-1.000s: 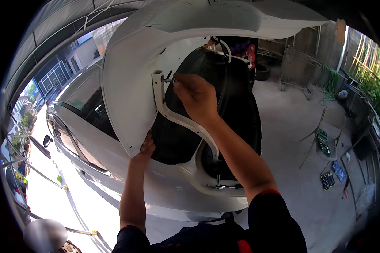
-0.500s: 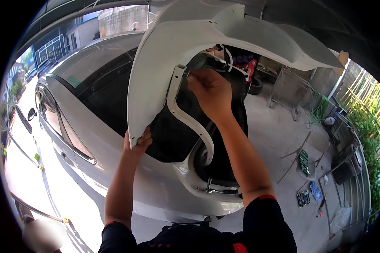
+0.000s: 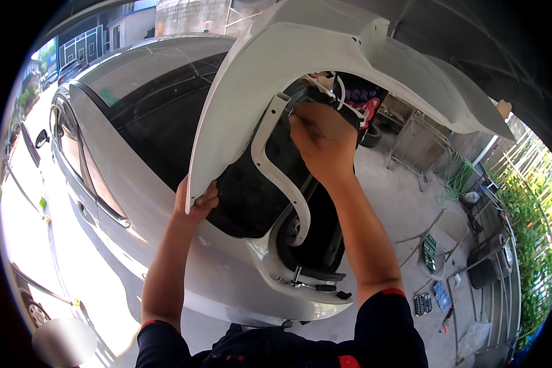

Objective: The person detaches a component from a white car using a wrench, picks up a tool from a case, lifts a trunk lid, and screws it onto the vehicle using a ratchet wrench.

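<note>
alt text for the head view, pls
A person's left hand grips the lower edge of a raised white bumper panel, while the right hand touches its curved inner bracket, over a silver car.

floor (image 3: pixel 405 202): bare concrete
on floor, right: socket tray (image 3: pixel 429 253), second socket set (image 3: pixel 421 304), metal stand (image 3: pixel 411 147), green hose coil (image 3: pixel 457 181)
car (image 3: pixel 165 245): parked on it

Green hose (image 3: pixel 455 178), socket trays (image 3: pixel 429 253), hedge (image 3: pixel 536 245)
</note>
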